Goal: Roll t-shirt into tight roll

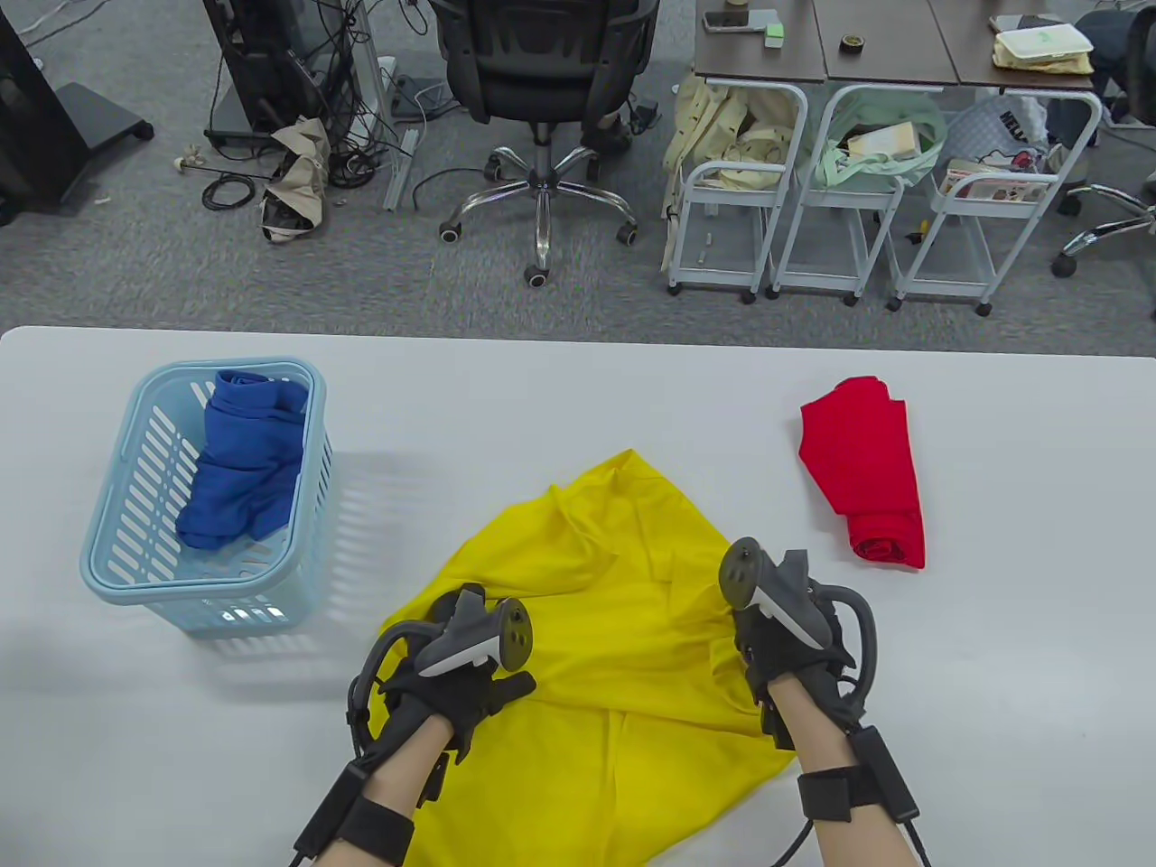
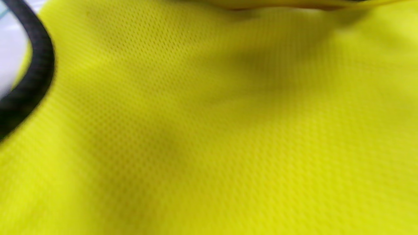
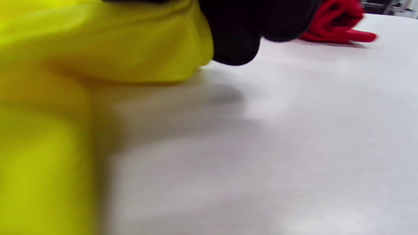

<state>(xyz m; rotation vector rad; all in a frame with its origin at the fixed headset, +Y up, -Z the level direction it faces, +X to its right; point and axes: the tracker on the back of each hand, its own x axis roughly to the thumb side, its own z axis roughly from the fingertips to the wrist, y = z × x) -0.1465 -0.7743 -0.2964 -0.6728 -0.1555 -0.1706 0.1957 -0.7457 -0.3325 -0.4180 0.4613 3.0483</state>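
Loosely crumpled, fine-mesh yellow t-shirt (image 1: 614,632) (both hands (image 1: 470,673) gripping).

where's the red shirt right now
In the table view the red shirt lies rolled on the table's right side, beyond the right hand and apart from the yellow shirt.

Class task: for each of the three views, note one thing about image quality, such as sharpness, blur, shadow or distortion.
Table view: sharp and evenly lit; the far table edge bows, the basket casts a slatted shadow. Left wrist view: yellow t-shirt fills the frame, its weave partly sharp, edges soft. Right wrist view: blurred throughout; right hand's fingers and red shirt smeared.
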